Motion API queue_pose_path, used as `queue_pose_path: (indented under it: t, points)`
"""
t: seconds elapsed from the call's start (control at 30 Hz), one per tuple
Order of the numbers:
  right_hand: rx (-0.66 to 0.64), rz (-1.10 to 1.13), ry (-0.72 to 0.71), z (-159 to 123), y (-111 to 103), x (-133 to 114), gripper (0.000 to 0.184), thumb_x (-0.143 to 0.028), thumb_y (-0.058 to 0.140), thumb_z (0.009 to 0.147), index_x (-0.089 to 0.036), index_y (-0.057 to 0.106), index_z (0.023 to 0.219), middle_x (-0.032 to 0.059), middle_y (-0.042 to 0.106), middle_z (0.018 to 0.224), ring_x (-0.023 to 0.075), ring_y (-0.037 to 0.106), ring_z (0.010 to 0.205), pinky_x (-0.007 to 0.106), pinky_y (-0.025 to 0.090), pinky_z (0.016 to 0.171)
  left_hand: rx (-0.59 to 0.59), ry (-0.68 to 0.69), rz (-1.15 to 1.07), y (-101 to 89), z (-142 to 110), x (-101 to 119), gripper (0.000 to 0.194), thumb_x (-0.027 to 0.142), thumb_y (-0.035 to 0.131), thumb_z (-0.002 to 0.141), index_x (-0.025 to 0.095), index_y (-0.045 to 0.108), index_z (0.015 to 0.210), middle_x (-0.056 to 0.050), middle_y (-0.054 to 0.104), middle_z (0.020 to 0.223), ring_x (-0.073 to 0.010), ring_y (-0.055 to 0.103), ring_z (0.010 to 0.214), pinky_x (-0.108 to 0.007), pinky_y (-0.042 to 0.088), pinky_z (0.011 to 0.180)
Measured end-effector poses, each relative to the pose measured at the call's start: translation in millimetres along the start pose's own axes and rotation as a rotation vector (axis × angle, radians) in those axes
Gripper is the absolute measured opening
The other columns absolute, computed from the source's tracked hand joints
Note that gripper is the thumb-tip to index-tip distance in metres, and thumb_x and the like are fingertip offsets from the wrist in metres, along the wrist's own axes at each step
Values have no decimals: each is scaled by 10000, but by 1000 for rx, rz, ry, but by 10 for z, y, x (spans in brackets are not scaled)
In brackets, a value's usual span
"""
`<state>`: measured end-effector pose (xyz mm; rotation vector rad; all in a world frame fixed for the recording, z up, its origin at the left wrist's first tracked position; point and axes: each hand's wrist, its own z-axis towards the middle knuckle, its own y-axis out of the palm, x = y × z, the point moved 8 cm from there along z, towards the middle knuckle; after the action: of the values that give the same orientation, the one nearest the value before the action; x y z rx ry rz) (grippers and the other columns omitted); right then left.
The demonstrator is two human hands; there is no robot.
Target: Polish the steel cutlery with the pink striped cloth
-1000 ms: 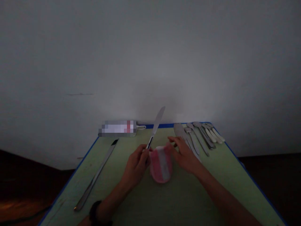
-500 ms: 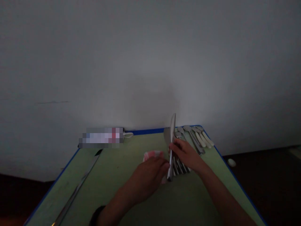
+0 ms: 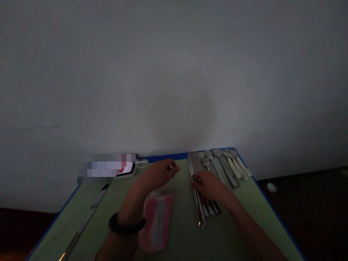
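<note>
My right hand (image 3: 210,186) has its thumb and fingers closed around the middle of a table knife (image 3: 190,166), which lies on the table beside another knife (image 3: 197,163). Handles of several pieces of cutlery show below this hand, partly covered by it. My left hand (image 3: 157,175) is raised over the table's far middle, fingers loosely bent with a gap at the thumb and nothing in them. Below that hand, a pink and white striped cloth (image 3: 157,221) lies on the green tabletop, slightly blurred.
Several spoons (image 3: 217,153) and white-handled pieces (image 3: 239,165) lie in a row at the far right. A phone-like device (image 3: 126,171) with a white cable sits at the back left, partly pixelated. A long metal strip (image 3: 84,223) runs along the left side. The wall (image 3: 174,90) stands behind.
The knife, held upright between both hands before, now lies beside the other knife under my right hand. My left hand has let go of the cloth and moved up and left.
</note>
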<state>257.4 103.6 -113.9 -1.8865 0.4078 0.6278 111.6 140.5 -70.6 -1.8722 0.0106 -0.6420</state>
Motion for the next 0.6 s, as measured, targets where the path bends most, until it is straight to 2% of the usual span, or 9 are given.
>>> queue_pose_path:
  t: [0.07, 0.17, 0.23, 0.33, 0.5, 0.6]
  points:
    - [-18, 11, 21, -6, 46, 4, 263, -365, 454, 861, -150, 606, 868, 71, 666, 702, 159, 635, 636, 245, 407, 596, 103, -48, -21, 42, 195, -98, 418, 452, 353, 885, 153, 576, 1076, -99, 690, 964, -227, 647, 864, -317, 482, 725]
    - [32, -15, 31, -3, 13, 6, 243, -353, 485, 850, -148, 609, 895, 84, 670, 743, 184, 642, 737, 254, 410, 639, 53, 39, -30, 296, 345, -126, 461, 417, 428, 856, 116, 510, 1195, -132, 653, 1087, -238, 614, 989, -336, 468, 845]
    - [71, -42, 22, 7, -20, -4, 240, -353, 493, 850, -151, 610, 907, 97, 674, 807, 201, 634, 824, 263, 409, 674, 59, 82, 32, 373, 366, -142, 501, 385, 454, 844, 93, 473, 1251, -163, 578, 1224, -261, 538, 1127, -369, 407, 958]
    - [86, -79, 32, 28, -5, -5, 246, -353, 500, 849, -150, 612, 930, 112, 669, 874, 218, 619, 865, 285, 405, 698, 86, 100, 89, 372, 356, -170, 527, 370, 430, 863, 107, 411, 1319, -153, 478, 1349, -272, 412, 1262, -407, 308, 1053]
    - [67, -131, 34, 69, 117, -30, 266, -364, 485, 859, -144, 600, 955, 123, 660, 906, 233, 612, 862, 303, 398, 687, 1, 127, 72, 403, 312, -115, 673, 380, 489, 829, 110, 274, 1407, -146, 323, 1466, -279, 289, 1342, -395, 249, 1098]
    - [60, -146, 64, 82, 155, -32, 250, -343, 486, 856, -139, 591, 957, 131, 664, 905, 230, 621, 853, 300, 395, 678, -47, 113, 77, 441, 293, -74, 677, 360, 505, 817, 117, 276, 1407, -145, 304, 1477, -292, 268, 1352, -428, 248, 1096]
